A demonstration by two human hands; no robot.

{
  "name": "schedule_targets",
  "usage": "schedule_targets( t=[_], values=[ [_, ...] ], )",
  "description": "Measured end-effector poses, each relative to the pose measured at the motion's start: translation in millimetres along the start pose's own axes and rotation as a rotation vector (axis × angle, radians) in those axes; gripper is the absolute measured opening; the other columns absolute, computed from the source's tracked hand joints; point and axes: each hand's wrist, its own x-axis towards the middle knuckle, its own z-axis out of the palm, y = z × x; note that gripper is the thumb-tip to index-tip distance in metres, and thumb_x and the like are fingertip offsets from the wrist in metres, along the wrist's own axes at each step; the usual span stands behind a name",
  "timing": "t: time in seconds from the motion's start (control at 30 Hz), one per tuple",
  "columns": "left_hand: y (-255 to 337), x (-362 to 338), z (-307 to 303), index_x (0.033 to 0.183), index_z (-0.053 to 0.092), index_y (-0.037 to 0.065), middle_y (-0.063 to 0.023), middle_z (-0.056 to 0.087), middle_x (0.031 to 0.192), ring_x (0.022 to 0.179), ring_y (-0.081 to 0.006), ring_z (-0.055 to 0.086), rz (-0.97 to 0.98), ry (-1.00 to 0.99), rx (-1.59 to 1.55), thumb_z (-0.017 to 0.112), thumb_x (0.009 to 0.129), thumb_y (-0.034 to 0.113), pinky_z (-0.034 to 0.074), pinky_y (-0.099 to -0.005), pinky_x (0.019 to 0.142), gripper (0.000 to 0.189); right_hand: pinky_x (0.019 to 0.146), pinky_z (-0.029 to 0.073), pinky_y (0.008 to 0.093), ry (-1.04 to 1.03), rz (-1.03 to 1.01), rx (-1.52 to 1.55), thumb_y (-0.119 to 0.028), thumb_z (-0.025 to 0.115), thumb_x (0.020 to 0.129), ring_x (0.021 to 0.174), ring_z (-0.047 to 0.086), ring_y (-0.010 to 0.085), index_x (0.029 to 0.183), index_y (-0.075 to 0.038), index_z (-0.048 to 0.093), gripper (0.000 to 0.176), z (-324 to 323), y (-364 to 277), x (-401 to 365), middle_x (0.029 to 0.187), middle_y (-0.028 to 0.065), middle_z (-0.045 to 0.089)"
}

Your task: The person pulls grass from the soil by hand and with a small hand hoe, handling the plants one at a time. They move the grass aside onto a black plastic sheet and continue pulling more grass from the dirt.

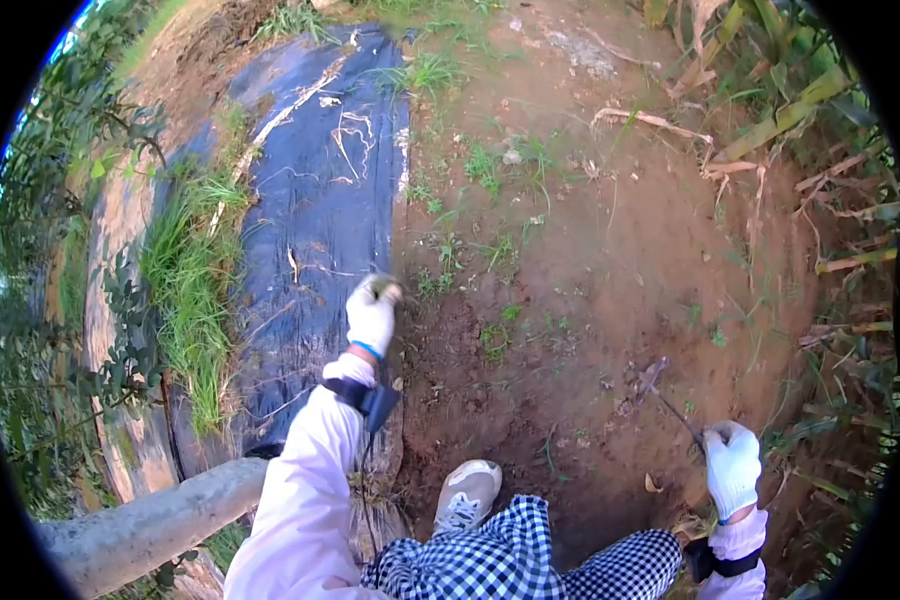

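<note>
My left hand [372,312], in a white glove with a blue cuff edge, is above the border between dark plastic sheeting [325,190] and bare soil. Its fingers are curled in, with a greenish-brown patch at the tips that I cannot make out. My right hand [732,468], gloved in white too, is closed around what looks like a small hand hoe [678,412]. The hoe's thin dark shaft points up and left, and its narrow head is over the soil [610,300]. The grip is hidden inside the glove.
Small green weeds [495,340] grow along the sheet's edge. Taller grass [195,290] stands left of the sheet. A thick grey pole [160,525] crosses the lower left. Leafy stalks [790,120] line the right side. My shoe [467,497] is on the soil.
</note>
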Motion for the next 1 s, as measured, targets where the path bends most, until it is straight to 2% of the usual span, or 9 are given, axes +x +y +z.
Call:
schedule_targets(
  t=[0.17,0.23,0.33,0.57,0.7,0.77,0.87,0.9,1.0],
  values=[
    [39,16,24,0.104,0.064,0.011,-0.0112,0.06,0.105,0.106,-0.0307,0.057,0.364,-0.279,0.843,0.076,0.073,0.024,0.047,-0.0389,0.092,0.036,0.067,0.051,0.0344,0.013,0.009,0.012,-0.014,0.064,0.081,0.068,0.066,0.0234,0.089,0.002,0.071,0.019,1,-3,1,0.074,0.0155,0.069],
    [13,29,39,0.102,0.065,0.01,-0.0113,0.061,0.103,0.102,-0.0307,0.059,0.327,-0.265,0.859,0.074,0.076,0.021,0.048,-0.0383,0.089,0.03,0.067,0.051,0.0343,0.014,0.001,0.021,-0.014,0.065,0.08,0.068,0.066,0.0233,0.089,0.002,0.071,0.019,0,-6,-1,0.074,0.0154,0.069],
    [-13,43,50,0.101,0.065,0.009,-0.0113,0.063,0.102,0.098,-0.0318,0.061,0.082,-0.122,0.022,0.072,0.078,0.019,0.05,-0.0379,0.086,0.026,0.067,0.051,0.0337,0.042,0.025,0.013,-0.014,0.065,0.08,0.067,0.065,0.0226,0.088,0.002,0.07,0.019,3,2,0,0.074,0.0157,0.068],
    [37,69,89,0.103,0.066,0.012,-0.0135,0.063,0.1,0.098,-0.0358,0.06,0.475,-0.144,0.799,0.073,0.074,0.018,0.049,-0.0409,0.085,0.03,0.066,0.051,0.033,0.014,0.084,0.085,-0.012,0.066,0.08,0.067,0.065,0.0205,0.091,0.003,0.07,0.019,3,12,3,0.074,0.0145,0.069],
    [41,81,79,0.097,0.068,0.008,-0.0073,0.069,0.092,0.083,-0.0163,0.062,-0.031,-0.03,-0.229,0.069,0.082,0.007,0.051,-0.0318,0.076,0.015,0.066,0.051,0.0322,0.024,0.1,0.077,-0.01,0.066,0.08,0.067,0.065,0.019,0.092,0.003,0.07,0.019,-1,11,4,0.075,0.0135,0.069],
    [42,88,48,0.102,0.065,0.005,-0.0032,0.067,0.087,0.079,-0.0135,0.061,-0.09,0.046,-0.148,0.072,0.081,0.009,0.05,-0.0252,0.076,0.022,0.066,0.051,0.0317,0.014,0.122,0.079,-0.01,0.065,0.08,0.067,0.065,0.0182,0.093,0.003,0.07,0.019,1,16,3,0.075,0.0131,0.069],
    [48,86,29,0.108,0.064,0.007,-0.0076,0.066,0.098,0.089,-0.0215,0.062,0.036,-0.166,0.59,0.077,0.076,0.017,0.05,-0.0321,0.085,0.036,0.068,0.051,0.0312,0.028,0.087,0.085,-0.009,0.064,0.08,0.069,0.065,0.0187,0.091,0.003,0.071,0.018,4,27,8,0.075,0.0133,0.069],
    [55,72,29,0.114,0.063,0.011,-0.0111,0.061,0.112,0.105,-0.0289,0.057,0.285,-0.198,0.757,0.081,0.069,0.027,0.047,-0.0384,0.095,0.051,0.068,0.051,0.0312,0.04,0.081,0.065,-0.009,0.064,0.08,0.069,0.065,0.0187,0.091,0.003,0.071,0.018,3,27,8,0.076,0.0135,0.069],
    [58,62,55,0.115,0.064,0.014,-0.0112,0.056,0.117,0.113,-0.0328,0.05,0.397,-0.26,0.832,0.082,0.065,0.031,0.046,-0.042,0.095,0.056,0.068,0.051,0.0321,0.026,0.127,0.076,-0.009,0.065,0.079,0.07,0.066,0.0202,0.09,0.003,0.071,0.018,2,24,6,0.077,0.0144,0.07]
  ],
)
